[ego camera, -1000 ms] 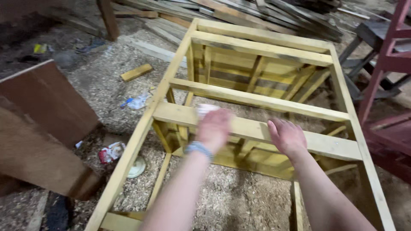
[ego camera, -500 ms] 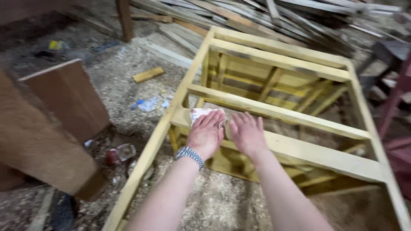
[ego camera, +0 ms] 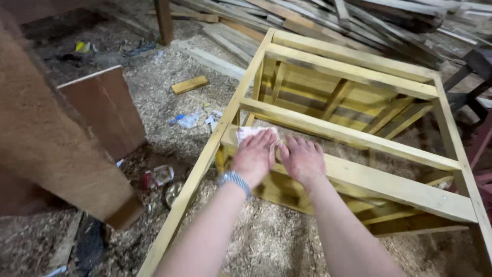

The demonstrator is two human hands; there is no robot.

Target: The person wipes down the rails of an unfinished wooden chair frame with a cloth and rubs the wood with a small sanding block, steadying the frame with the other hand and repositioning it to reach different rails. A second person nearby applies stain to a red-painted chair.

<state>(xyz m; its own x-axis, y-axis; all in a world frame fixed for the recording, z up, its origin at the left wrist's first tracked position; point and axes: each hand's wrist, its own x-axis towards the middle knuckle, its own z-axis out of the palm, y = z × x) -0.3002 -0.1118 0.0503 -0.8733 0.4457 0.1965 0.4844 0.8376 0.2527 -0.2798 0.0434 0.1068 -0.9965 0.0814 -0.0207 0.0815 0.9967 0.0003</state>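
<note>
- At nine o'clock a big brown wooden block (ego camera: 46, 149) fills the left edge, tilted, with its lower corner on the sawdust floor (ego camera: 266, 246).
- Just to its right, at about ten o'clock, a reddish-brown board (ego camera: 105, 110) stands leaning, pale along its top edge.
- Below that board, near seven o'clock, crushed cans and scrap litter (ego camera: 161, 177) lie in the shavings.
- At eleven o'clock a short yellow offcut (ego camera: 189, 84) lies flat on the sawdust, well apart from the frame; bits of pale wrapper (ego camera: 192, 120) lie between it and the frame's left rail.
- The left hand (ego camera: 254, 156), a metal watch (ego camera: 234, 180) on its wrist, lies flat and palm down at the centre, fingers spread narrow, pressing a pale piece of sandpaper (ego camera: 245, 133) onto the near crossbar (ego camera: 389, 184); it grips nothing else.
- The sandpaper sits at the left end of that crossbar, next to the frame's left rail, its edge showing past the fingertips at eleven o'clock of the hand.
- The right hand (ego camera: 302, 159) lies just beside the left, touching it, palm down on the same crossbar, fingers open and flat, holding nothing.
- The yellow wooden frame (ego camera: 353, 72) runs from six o'clock up to one o'clock, with three crossbars and slats beneath.
- At twelve to two o'clock a heap of planks (ego camera: 369, 20) lies behind the frame.
- At three o'clock dark red furniture legs (ego camera: 482, 149) stand beside the frame's right rail.
</note>
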